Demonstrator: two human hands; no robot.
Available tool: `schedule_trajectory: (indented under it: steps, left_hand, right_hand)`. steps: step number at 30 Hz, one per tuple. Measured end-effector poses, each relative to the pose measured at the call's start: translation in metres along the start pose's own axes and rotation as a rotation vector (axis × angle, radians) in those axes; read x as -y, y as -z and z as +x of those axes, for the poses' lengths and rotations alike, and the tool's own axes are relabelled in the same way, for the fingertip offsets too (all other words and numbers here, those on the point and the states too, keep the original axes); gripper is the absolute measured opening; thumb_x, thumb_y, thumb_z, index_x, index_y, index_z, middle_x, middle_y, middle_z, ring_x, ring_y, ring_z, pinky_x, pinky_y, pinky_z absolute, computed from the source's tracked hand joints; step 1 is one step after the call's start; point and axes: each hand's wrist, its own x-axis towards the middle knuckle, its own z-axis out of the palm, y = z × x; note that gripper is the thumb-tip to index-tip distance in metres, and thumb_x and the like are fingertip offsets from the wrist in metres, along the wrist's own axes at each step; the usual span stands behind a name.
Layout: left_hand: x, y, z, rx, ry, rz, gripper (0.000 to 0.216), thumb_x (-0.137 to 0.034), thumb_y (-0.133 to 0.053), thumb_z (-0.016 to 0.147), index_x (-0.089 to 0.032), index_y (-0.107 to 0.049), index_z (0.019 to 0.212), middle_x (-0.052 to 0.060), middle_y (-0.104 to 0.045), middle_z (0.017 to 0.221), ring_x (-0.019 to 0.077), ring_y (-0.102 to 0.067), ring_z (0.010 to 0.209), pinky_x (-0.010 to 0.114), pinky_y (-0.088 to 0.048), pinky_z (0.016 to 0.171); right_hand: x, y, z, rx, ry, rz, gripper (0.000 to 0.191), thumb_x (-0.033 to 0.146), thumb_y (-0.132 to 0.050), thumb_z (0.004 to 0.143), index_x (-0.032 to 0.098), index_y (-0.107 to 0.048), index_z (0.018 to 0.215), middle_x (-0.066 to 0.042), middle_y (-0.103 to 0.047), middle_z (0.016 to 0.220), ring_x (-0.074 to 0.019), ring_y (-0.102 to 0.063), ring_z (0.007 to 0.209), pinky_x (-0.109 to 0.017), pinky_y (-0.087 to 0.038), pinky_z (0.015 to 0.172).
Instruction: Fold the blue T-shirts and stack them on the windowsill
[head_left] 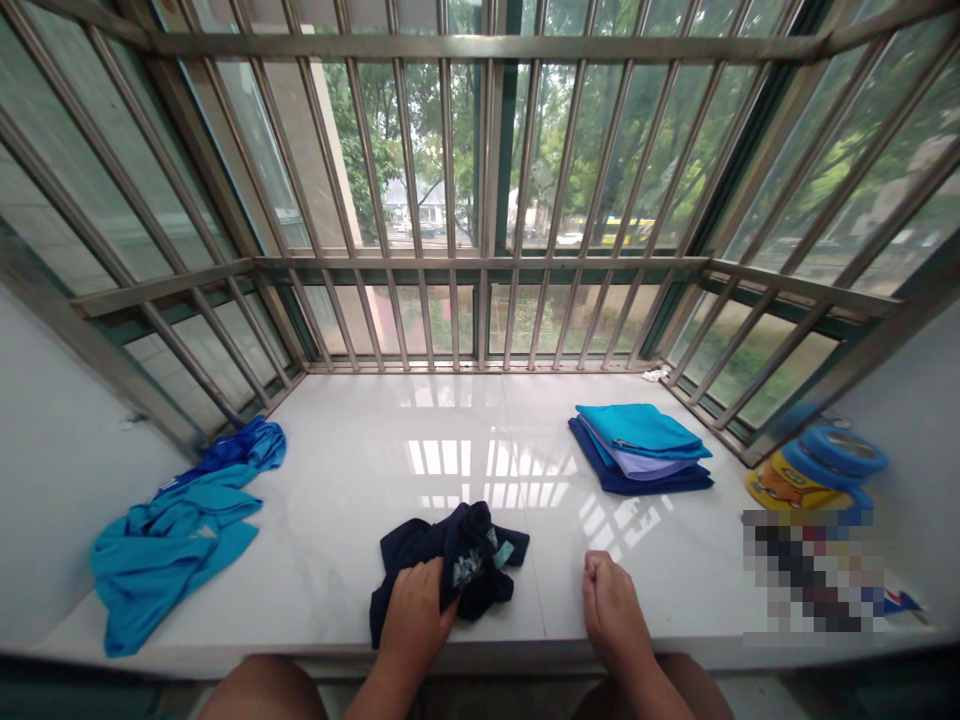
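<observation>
Both hands rest at the near edge of the white sill. Left hand has its fingers curled into a crumpled navy garment at near centre. Right hand, a loose empty fist, lies just right of it. Folded stack sits far right, and blue clothes are heaped at the left.

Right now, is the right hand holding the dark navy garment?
No, the right hand rests fisted on the white sill, apart from the dark navy garment that the left hand grips.
</observation>
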Motion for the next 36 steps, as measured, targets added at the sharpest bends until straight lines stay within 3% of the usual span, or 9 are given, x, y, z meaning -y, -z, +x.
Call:
schedule_trajectory:
  steps: [3,8,13,16,20,26,29,31,36]
  left_hand:
    - [-0.001,0.000,-0.001,-0.032,-0.010,0.015,0.027,-0.025,-0.064,0.094,-0.016,-0.070,0.118,0.012,-0.079,0.104,0.0316,-0.074,0.093,0.046,-0.056,0.090]
    - [-0.002,0.001,0.000,-0.043,0.002,-0.025,0.025,-0.027,-0.061,0.096,-0.014,-0.071,0.116,0.013,-0.079,0.103,0.0330,-0.075,0.094,0.048,-0.058,0.090]
    - [-0.003,0.020,0.006,0.024,0.071,-0.267,0.032,-0.033,-0.054,0.099,-0.015,-0.077,0.113,0.017,-0.081,0.103,0.0350,-0.077,0.095,0.050,-0.061,0.091]
    - [-0.012,0.048,0.007,0.095,0.150,-0.554,0.043,-0.044,-0.051,0.103,-0.016,-0.078,0.122,0.020,-0.081,0.119,0.0364,-0.077,0.111,0.051,-0.060,0.101]
    - [-0.035,0.092,-0.005,0.137,0.317,-0.918,0.060,-0.060,-0.054,0.103,-0.017,-0.071,0.141,0.019,-0.073,0.143,0.0363,-0.064,0.141,0.053,-0.047,0.124]
    - [-0.030,0.144,-0.044,0.138,0.715,-1.024,0.063,-0.073,-0.057,0.097,-0.021,-0.081,0.123,0.013,-0.080,0.131,0.0373,-0.069,0.135,0.049,-0.054,0.118]
    - [-0.009,0.174,-0.051,0.049,0.780,-0.888,0.052,-0.067,-0.075,0.084,-0.025,-0.085,0.112,0.011,-0.083,0.123,0.0396,-0.070,0.133,0.047,-0.060,0.111]
    - [-0.003,0.196,-0.043,0.069,0.764,-0.829,0.042,-0.061,-0.083,0.074,-0.028,-0.086,0.099,0.008,-0.085,0.111,0.0407,-0.073,0.127,0.046,-0.062,0.107]
    - [-0.024,0.222,-0.007,0.200,0.681,-0.937,0.042,-0.065,-0.077,0.078,-0.027,-0.086,0.093,0.005,-0.086,0.099,0.0373,-0.078,0.112,0.043,-0.065,0.101]
  right_hand:
    - [0.000,-0.001,-0.001,0.009,-0.026,-0.018,0.009,0.023,-0.048,0.098,0.024,-0.053,0.105,-0.008,-0.068,0.097,-0.0264,-0.069,0.086,-0.042,-0.058,0.078]
    - [-0.006,-0.006,-0.004,0.047,0.061,-0.061,0.058,0.024,-0.048,0.100,0.020,-0.044,0.157,-0.019,-0.059,0.156,-0.0338,-0.062,0.139,-0.052,-0.056,0.109]
    - [-0.004,-0.004,0.000,0.120,0.029,0.015,0.055,0.028,-0.052,0.100,0.019,-0.055,0.154,-0.019,-0.064,0.151,-0.0356,-0.066,0.135,-0.054,-0.059,0.108]
    - [0.030,0.003,0.008,0.221,-0.026,0.196,0.050,0.030,-0.056,0.101,0.019,-0.062,0.149,-0.019,-0.067,0.148,-0.0344,-0.065,0.137,-0.054,-0.055,0.114]
    - [0.104,0.015,0.026,0.416,-0.075,0.554,0.071,0.031,-0.072,0.089,0.019,-0.054,0.157,-0.019,-0.060,0.157,-0.0352,-0.057,0.145,-0.054,-0.047,0.122]
    - [0.167,0.054,0.058,0.632,-0.251,0.949,0.031,0.041,-0.061,0.103,0.022,-0.078,0.120,-0.008,-0.080,0.118,-0.0293,-0.073,0.110,-0.043,-0.057,0.100]
    - [0.169,0.076,0.065,0.614,-0.289,1.074,0.037,0.052,-0.062,0.104,0.024,-0.077,0.125,-0.007,-0.079,0.121,-0.0291,-0.069,0.119,-0.043,-0.053,0.108]
    - [0.170,0.087,0.066,0.534,-0.436,1.202,0.043,0.058,-0.063,0.102,0.025,-0.076,0.125,-0.007,-0.078,0.120,-0.0294,-0.069,0.119,-0.043,-0.053,0.108]
    - [0.189,0.117,0.076,0.243,-0.849,1.509,0.050,0.062,-0.072,0.092,0.024,-0.077,0.123,-0.008,-0.079,0.121,-0.0321,-0.070,0.118,-0.047,-0.054,0.107]
